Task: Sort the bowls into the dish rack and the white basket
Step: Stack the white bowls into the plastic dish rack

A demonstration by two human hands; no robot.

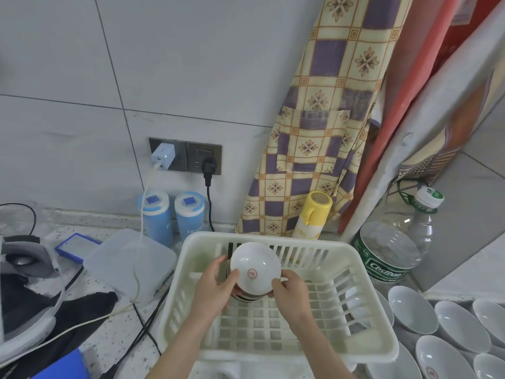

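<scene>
Fingers [232, 277] around upturned bowl [254, 266]

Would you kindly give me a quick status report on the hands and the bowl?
Left hand and right hand both grip the upturned white bowl. Bowl held over the white basket, atop other bowls. More bowls wait at right. Nothing in the way.

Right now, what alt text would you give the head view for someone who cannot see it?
Both hands, left hand and right hand, hold an upturned white bowl on a small stack inside the white basket on a speckled counter. More white bowls stand on edge at the right.
</scene>
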